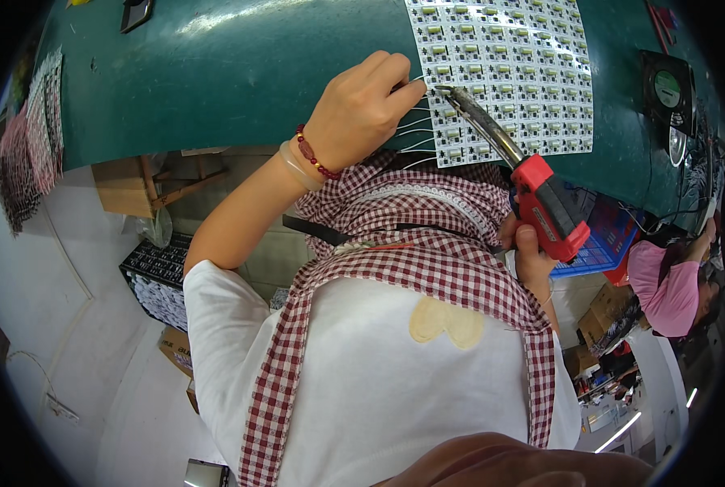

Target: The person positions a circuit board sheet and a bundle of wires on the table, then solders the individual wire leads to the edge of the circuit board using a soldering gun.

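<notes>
My left hand point(371, 97) is closed in a pinch at the left edge of a white circuit board panel point(504, 73), with a thin white wire point(418, 79) at its fingertips. My right hand point(531, 253) grips the handle of a red and black soldering iron point(551, 207). The iron's bent tip touches or hovers just over the panel's edge, close to my left fingertips; which of the two, I cannot tell. Several more white wires point(415, 130) stick out from the panel's left edge below my hand. Rows of small identical components cover the panel.
The panel lies on a green work surface point(241, 89). Bundles of wires point(42, 138) hang over its left end. A black round-faced device point(668, 91) stands at the right. Below are a blue plastic basket point(598, 235) and a wooden stool point(127, 185). Another person in pink point(663, 284) sits farther right.
</notes>
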A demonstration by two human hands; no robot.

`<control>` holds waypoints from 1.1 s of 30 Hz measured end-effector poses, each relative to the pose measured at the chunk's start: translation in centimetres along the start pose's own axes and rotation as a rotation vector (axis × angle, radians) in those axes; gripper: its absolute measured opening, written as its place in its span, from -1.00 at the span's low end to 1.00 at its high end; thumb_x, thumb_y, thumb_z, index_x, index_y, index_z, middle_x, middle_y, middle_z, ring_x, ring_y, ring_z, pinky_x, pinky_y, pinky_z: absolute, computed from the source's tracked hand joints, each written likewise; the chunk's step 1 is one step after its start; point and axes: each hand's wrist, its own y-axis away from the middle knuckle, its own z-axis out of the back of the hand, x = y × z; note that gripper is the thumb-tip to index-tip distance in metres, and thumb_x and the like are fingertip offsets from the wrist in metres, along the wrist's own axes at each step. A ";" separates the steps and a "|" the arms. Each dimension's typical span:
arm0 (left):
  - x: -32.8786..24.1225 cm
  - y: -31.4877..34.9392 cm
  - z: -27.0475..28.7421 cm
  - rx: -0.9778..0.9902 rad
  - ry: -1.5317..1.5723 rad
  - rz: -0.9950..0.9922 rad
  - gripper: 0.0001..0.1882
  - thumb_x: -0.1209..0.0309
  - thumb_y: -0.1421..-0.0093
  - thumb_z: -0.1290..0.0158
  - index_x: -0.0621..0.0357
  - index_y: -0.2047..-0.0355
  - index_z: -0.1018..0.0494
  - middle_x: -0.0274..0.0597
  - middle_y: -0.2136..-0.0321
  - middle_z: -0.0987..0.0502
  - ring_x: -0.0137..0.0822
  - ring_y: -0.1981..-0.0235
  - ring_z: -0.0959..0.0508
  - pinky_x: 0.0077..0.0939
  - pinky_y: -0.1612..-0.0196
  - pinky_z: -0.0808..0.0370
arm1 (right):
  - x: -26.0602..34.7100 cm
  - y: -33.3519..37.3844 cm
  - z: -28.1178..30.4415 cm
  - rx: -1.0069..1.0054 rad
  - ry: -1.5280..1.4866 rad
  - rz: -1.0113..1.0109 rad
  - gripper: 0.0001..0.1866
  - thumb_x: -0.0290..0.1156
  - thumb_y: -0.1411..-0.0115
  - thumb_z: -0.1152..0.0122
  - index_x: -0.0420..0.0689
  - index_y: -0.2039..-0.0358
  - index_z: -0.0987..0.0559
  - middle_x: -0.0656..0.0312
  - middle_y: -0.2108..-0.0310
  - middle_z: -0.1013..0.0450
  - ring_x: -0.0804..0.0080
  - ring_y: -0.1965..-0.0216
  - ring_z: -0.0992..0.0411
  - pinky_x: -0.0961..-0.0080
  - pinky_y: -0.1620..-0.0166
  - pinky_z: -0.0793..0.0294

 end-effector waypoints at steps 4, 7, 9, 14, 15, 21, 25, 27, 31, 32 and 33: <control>0.0 0.0 0.0 -0.001 0.009 0.002 -0.77 0.65 0.18 -0.10 0.17 0.43 -0.51 -0.29 0.58 -0.29 -0.37 0.56 -0.38 -0.55 0.57 -0.35 | -0.5 0.1 -0.1 -0.014 0.028 -0.049 -0.40 -0.05 -0.12 -0.18 -0.30 0.03 -0.35 0.22 0.65 -0.34 0.53 0.66 -0.26 0.60 0.56 -0.22; 0.0 0.0 0.0 0.000 -0.001 0.001 -0.77 0.65 0.19 -0.10 0.17 0.43 -0.51 -0.29 0.58 -0.29 -0.36 0.56 -0.38 -0.54 0.57 -0.35 | -0.4 0.0 0.0 0.074 0.139 -0.065 -0.38 -0.03 -0.12 -0.18 -0.31 0.03 -0.33 0.22 0.64 -0.34 0.53 0.65 -0.27 0.59 0.56 -0.22; 0.0 0.0 0.0 0.001 0.000 0.000 -0.77 0.65 0.19 -0.10 0.17 0.43 -0.51 -0.29 0.58 -0.29 -0.36 0.56 -0.38 -0.54 0.57 -0.35 | -0.1 0.1 -0.2 -0.004 0.047 -0.048 -0.34 0.00 -0.11 -0.17 -0.34 0.01 -0.31 0.22 0.65 -0.33 0.52 0.66 -0.27 0.58 0.54 -0.26; -0.1 -0.1 0.0 -0.007 -0.003 -0.001 -0.77 0.64 0.19 -0.10 0.18 0.44 -0.51 -0.29 0.59 -0.29 -0.37 0.57 -0.38 -0.55 0.57 -0.35 | 0.8 -0.3 -0.4 -0.100 -0.107 0.026 -0.24 0.06 -0.08 -0.18 -0.37 -0.01 -0.27 0.23 0.69 -0.30 0.53 0.70 -0.26 0.55 0.50 -0.35; 0.0 -0.1 0.0 -0.005 -0.009 -0.001 -0.77 0.64 0.19 -0.10 0.18 0.44 -0.51 -0.29 0.59 -0.29 -0.37 0.57 -0.38 -0.55 0.57 -0.35 | 0.8 -0.4 -0.5 -0.125 -0.129 0.029 -0.23 0.07 -0.07 -0.18 -0.38 -0.02 -0.27 0.24 0.70 -0.29 0.54 0.71 -0.25 0.54 0.50 -0.37; -0.1 -0.1 0.1 0.001 -0.049 -0.008 -0.81 0.60 0.18 -0.10 0.16 0.46 -0.51 -0.31 0.60 -0.29 -0.38 0.58 -0.38 -0.55 0.58 -0.34 | 1.3 -0.9 -0.7 -0.098 -0.103 0.016 -0.23 0.08 -0.06 -0.19 -0.38 0.01 -0.28 0.23 0.72 -0.28 0.54 0.74 -0.24 0.55 0.54 -0.36; -0.3 -0.2 0.1 -0.003 -0.074 -0.012 -0.84 0.57 0.17 -0.11 0.17 0.48 -0.49 -0.30 0.61 -0.29 -0.35 0.58 -0.38 -0.53 0.56 -0.34 | 1.9 -1.5 -0.6 -0.113 -0.199 0.023 -0.28 0.10 -0.11 -0.11 -0.36 0.05 -0.28 0.25 0.72 -0.27 0.56 0.77 -0.22 0.59 0.59 -0.33; -0.5 -0.4 0.2 0.011 -0.065 -0.005 -0.84 0.57 0.16 -0.11 0.17 0.48 -0.48 -0.29 0.60 -0.29 -0.33 0.58 -0.38 -0.52 0.56 -0.33 | 2.3 -2.0 0.1 -0.131 -0.316 0.059 -0.36 0.08 -0.19 0.02 -0.34 0.08 -0.28 0.27 0.72 -0.25 0.60 0.79 -0.18 0.61 0.64 -0.31; -1.0 -0.9 0.6 0.027 -0.018 0.032 -0.83 0.61 0.15 -0.13 0.18 0.47 -0.47 -0.24 0.59 -0.32 -0.27 0.57 -0.40 -0.45 0.54 -0.33 | 3.0 -3.0 2.6 -0.159 -0.548 0.132 -0.44 0.02 -0.27 0.15 -0.30 0.08 -0.28 0.29 0.71 -0.21 0.63 0.82 -0.15 0.66 0.69 -0.27; -1.2 -1.0 0.8 0.056 -0.029 0.069 -0.82 0.62 0.15 -0.14 0.19 0.46 -0.47 -0.22 0.59 -0.33 -0.26 0.56 -0.40 -0.43 0.54 -0.34 | 3.2 -3.1 3.5 -0.193 -0.535 0.163 -0.44 0.02 -0.27 0.15 -0.30 0.08 -0.28 0.29 0.71 -0.21 0.63 0.82 -0.15 0.66 0.69 -0.27; -1.4 -1.2 0.9 0.063 -0.017 0.094 -0.82 0.63 0.14 -0.15 0.20 0.45 -0.47 -0.21 0.58 -0.34 -0.25 0.56 -0.41 -0.43 0.53 -0.34 | 3.5 -3.2 4.5 -0.235 -0.585 0.199 -0.46 0.00 -0.27 0.14 -0.31 0.09 -0.27 0.27 0.71 -0.23 0.62 0.82 -0.16 0.63 0.69 -0.29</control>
